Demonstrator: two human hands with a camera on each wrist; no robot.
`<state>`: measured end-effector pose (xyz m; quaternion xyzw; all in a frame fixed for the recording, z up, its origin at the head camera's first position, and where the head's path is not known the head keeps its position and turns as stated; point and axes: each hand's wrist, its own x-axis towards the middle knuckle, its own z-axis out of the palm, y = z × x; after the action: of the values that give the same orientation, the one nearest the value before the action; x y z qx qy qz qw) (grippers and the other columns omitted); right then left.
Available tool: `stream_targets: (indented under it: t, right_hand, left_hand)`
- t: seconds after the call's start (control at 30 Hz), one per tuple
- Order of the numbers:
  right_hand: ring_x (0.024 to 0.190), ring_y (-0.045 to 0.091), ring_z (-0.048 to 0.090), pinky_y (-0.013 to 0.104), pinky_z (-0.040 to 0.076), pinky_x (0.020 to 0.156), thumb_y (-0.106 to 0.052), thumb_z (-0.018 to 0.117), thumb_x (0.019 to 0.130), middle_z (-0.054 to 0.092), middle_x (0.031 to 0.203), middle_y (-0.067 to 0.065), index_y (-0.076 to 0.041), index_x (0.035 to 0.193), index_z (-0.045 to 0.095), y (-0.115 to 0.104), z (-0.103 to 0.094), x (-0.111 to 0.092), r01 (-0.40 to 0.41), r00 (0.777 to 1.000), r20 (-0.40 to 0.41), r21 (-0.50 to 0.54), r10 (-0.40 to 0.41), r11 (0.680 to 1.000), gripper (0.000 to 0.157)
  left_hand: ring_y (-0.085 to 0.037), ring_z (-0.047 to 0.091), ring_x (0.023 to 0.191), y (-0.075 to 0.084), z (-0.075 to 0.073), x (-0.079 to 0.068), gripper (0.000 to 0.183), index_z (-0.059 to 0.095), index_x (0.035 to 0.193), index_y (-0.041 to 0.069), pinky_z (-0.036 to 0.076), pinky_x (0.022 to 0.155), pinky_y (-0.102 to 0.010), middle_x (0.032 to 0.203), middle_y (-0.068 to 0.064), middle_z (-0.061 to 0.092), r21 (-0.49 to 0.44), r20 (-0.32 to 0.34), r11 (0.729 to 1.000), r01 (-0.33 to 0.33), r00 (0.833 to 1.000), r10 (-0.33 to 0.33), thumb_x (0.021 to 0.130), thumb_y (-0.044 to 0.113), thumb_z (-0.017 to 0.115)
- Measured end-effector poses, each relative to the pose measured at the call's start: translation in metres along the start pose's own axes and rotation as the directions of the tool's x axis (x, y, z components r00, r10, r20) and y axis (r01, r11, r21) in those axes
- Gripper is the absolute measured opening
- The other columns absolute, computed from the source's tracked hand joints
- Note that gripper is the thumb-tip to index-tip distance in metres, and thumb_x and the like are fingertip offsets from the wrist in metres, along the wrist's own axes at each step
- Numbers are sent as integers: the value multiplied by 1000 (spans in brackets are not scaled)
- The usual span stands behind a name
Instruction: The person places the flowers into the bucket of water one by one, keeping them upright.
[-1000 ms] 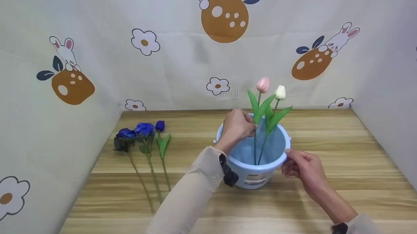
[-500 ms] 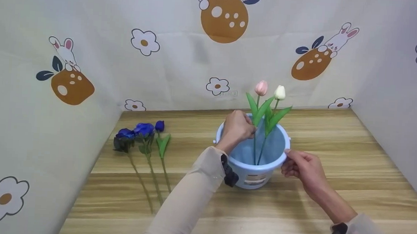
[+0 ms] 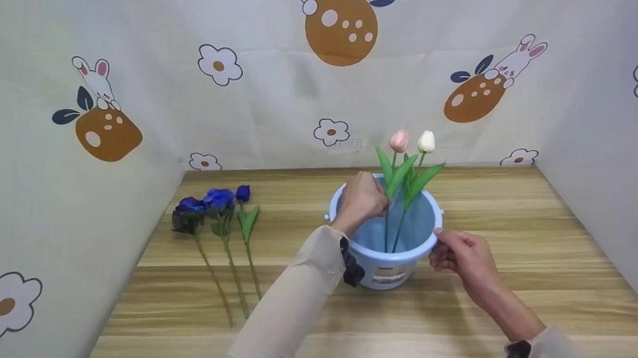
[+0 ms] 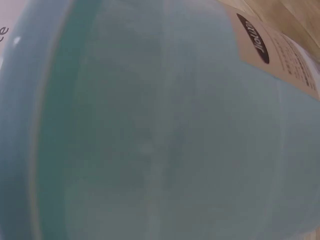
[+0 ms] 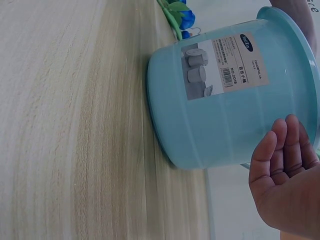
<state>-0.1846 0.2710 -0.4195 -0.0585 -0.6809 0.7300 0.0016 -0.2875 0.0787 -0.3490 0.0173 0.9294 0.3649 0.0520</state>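
Presently, as I see it from my place, the left hand [image 3: 363, 197] is pinching the pink tulip [image 3: 399, 141] by its stem, which reaches down inside the bucket [image 3: 385, 256], near the white tulip [image 3: 426, 142]. The right hand [image 3: 466, 258] is curled and holds the bucket at its rim, while three blue flowers [image 3: 219, 198] lie on the counter [image 3: 392, 338], well apart.

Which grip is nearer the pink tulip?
Left: the left grip holds the pink tulip by its stem; the right grip is at the rim of the blue bucket.
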Motion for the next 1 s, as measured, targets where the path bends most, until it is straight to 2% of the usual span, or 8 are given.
stream_targets:
  t: [0.17, 0.47, 0.57, 0.73, 1.0]
  right_hand:
    - [59, 13, 64, 26, 59, 60, -12, 57, 106, 66, 64, 2, -7, 71, 70, 0, 0, 0, -2, 1000, 2, -8, 2, 1000, 37]
    - [60, 13, 64, 26, 60, 62, -14, 59, 106, 67, 65, 2, -8, 72, 71, -2, -1, 1, -5, 1000, 4, -20, 5, 1000, 37]
    - [60, 13, 64, 26, 59, 62, -14, 58, 106, 67, 65, 2, -6, 72, 71, -1, -1, 1, 0, 1000, 6, -22, 0, 1000, 37]
    - [60, 13, 64, 26, 59, 62, -14, 57, 107, 66, 65, 2, -4, 74, 70, 0, -1, 1, 2, 1000, 14, -27, -1, 1000, 37]
    - [60, 12, 64, 26, 59, 62, -14, 57, 107, 67, 65, 1, -9, 73, 71, -1, -1, 0, 3, 1000, 10, -26, -2, 1000, 38]
  left_hand:
    - [-9, 61, 52, -1, 1, 1, 23, 72, 66, 12, 43, 48, -21, 60, 2, 69, 27, -1, 1000, -3, 1000, 3, 85, 10, 84]
    - [-12, 55, 56, -3, 3, 4, 42, 54, 56, 17, 44, 51, -22, 56, 6, 57, 46, 4, 999, -5, 1000, 5, 85, 9, 84]
    - [-12, 55, 56, -4, 3, 3, 45, 51, 55, 17, 44, 51, -22, 54, 6, 54, 58, 2, 998, -29, 1000, 29, 85, 9, 84]
    - [-13, 54, 58, -5, 3, 2, 47, 49, 55, 18, 45, 54, -21, 55, 6, 52, 96, -14, 993, -64, 998, 66, 85, 11, 86]
    - [-14, 55, 59, -6, 4, 3, 44, 50, 58, 17, 45, 53, -22, 57, 5, 53, 81, -4, 995, -53, 999, 53, 83, 9, 86]
